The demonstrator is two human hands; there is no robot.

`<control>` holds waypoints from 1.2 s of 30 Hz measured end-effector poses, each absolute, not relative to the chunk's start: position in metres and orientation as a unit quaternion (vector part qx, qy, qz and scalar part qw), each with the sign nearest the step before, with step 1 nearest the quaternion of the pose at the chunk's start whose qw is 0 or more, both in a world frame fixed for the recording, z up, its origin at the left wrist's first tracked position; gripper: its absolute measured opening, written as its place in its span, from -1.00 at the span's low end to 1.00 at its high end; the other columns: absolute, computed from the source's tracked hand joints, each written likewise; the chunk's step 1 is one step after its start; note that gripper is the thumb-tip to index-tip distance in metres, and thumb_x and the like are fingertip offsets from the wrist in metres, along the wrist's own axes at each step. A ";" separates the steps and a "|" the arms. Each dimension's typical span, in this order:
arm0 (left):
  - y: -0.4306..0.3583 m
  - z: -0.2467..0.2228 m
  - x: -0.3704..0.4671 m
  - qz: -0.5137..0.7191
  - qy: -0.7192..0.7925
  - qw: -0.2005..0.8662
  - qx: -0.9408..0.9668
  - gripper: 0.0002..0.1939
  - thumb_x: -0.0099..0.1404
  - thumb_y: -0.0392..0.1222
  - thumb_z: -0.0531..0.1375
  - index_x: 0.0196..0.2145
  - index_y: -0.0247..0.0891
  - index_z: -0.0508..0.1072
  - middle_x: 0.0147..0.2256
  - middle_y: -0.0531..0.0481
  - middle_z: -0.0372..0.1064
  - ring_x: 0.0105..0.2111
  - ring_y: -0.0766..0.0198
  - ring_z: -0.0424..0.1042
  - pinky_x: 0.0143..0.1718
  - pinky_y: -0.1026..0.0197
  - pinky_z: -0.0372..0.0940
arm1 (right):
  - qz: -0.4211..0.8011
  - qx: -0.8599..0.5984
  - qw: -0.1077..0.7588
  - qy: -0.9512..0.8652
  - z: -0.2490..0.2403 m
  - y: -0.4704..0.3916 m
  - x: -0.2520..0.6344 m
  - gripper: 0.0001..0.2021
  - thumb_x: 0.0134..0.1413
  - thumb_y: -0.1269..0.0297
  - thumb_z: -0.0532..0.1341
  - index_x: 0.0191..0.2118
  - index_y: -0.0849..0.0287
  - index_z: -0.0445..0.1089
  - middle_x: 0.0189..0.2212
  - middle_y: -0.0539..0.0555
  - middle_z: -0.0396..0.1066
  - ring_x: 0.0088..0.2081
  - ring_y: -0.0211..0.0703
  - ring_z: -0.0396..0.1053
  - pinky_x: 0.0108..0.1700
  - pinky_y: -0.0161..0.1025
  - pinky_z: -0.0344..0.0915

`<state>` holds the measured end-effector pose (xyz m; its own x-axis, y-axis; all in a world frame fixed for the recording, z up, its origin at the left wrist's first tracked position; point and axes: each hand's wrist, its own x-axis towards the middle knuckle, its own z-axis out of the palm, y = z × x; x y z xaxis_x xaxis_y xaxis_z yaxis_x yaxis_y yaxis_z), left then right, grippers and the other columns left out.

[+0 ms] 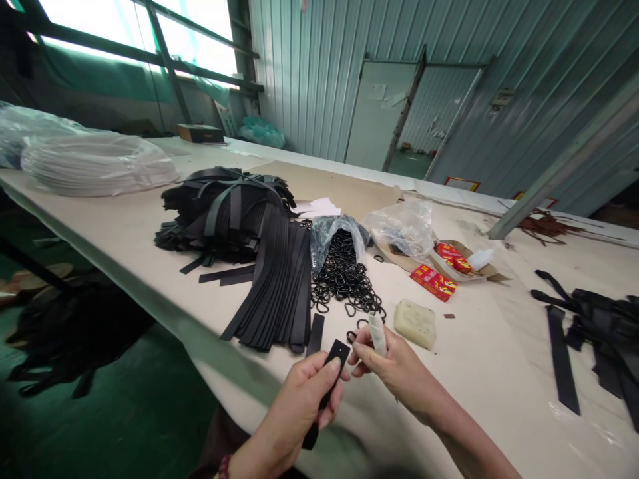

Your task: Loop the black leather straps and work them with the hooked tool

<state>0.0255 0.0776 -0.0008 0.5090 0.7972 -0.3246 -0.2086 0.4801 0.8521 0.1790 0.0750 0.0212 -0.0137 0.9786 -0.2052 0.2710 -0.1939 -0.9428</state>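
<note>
Head view: the left hand (312, 392) pinches a black strap (340, 352), thumb flat on its face and fingers curled beneath, just above the near edge of the desk (479, 379). A small pale spot, perhaps a hole, shows near the strap's upper end. The right hand (394, 362) is curled around a pale wrapped handle (378, 334), its fingertips close to the strap; whether they also pinch the dark ring beside them cannot be told.

No ring can be made out on the held strap, so this piece looks unfinished. Plenty seems to be left: a fan of flat straps (279, 283) lies beyond the left hand, with a thick strap bundle (229, 206) behind it and a single loose strap (315, 334) just in front. Beside the fan, a heap of black rings (344, 273) spills from a clear bag (322, 239). To the far right, well apart from these, lies a jumble of black pieces (599, 332), some apparently folded or looped; these may be worked pieces, though their ends are too unclear to confirm it. A yellowish block (415, 324) rests near the right hand.
</note>
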 end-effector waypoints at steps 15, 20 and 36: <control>0.066 0.003 0.034 0.281 0.421 0.721 0.473 -0.67 0.15 0.07 0.05 -0.54 -0.26 0.26 -0.81 0.23 0.05 -0.84 0.52 -0.12 -0.80 0.38 -0.25 | 0.223 -0.621 0.403 -0.634 0.013 0.031 0.162 -0.85 0.09 0.29 0.04 -0.31 0.14 0.33 -0.49 0.01 0.43 -0.45 -0.21 0.40 -0.40 -0.34 0.32; 0.063 0.006 0.026 0.296 0.395 0.695 0.523 -0.73 0.20 -0.03 0.06 -0.56 -0.24 0.22 -0.74 0.21 0.03 -0.75 0.48 -0.07 -0.72 0.37 -0.17 | 0.271 -0.604 0.452 -0.597 0.008 0.025 0.160 -0.81 0.07 0.29 0.08 -0.18 0.13 0.31 -0.30 0.07 0.46 -0.28 -0.17 0.43 -0.23 -0.29 0.35; 0.043 -0.002 -0.001 0.329 0.579 0.449 0.596 -0.56 0.08 0.01 0.23 -0.79 -0.22 0.23 -0.72 0.08 0.08 -0.63 0.29 0.11 -0.46 0.22 0.06 | 0.058 -0.496 0.445 -0.744 -0.006 0.005 0.166 -0.70 0.08 0.50 0.09 -0.07 0.04 0.27 -0.28 0.10 0.40 -0.23 -0.15 0.40 -0.23 -0.27 0.38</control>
